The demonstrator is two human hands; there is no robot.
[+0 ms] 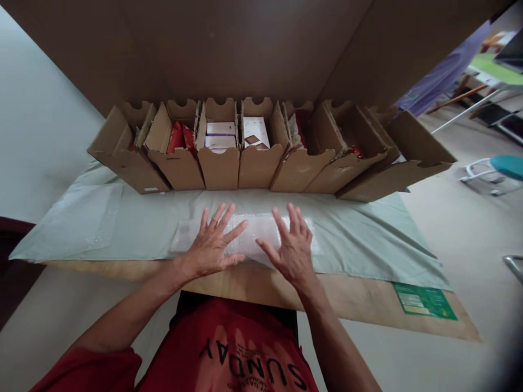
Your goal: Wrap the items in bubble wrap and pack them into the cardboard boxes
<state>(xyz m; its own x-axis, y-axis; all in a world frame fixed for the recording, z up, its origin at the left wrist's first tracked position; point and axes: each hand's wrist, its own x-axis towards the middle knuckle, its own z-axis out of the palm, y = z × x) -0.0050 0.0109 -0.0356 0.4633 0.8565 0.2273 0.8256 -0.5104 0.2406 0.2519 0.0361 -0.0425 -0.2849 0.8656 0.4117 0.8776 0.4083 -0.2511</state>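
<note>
A strip of clear bubble wrap [257,224] lies across the cloth in front of me, partly covered by both hands. Over its left half is my left hand [214,239], fingers spread and holding nothing. My right hand [292,245] is over the right half, also with fingers apart and nothing in them. Whether either palm touches the wrap I cannot tell. Behind the hands stands a row of cardboard bins [220,170]. In the middle ones are white boxes [255,130]; a bin to the left has red packets [176,139].
A pale green cloth [359,234] covers much of the wooden table [351,299]. Another clear plastic sheet [87,215] lies at the left. A green card [425,301] is at the right front edge. Tall cardboard [245,49] rises behind the bins. A teal stool [509,166] stands on the right.
</note>
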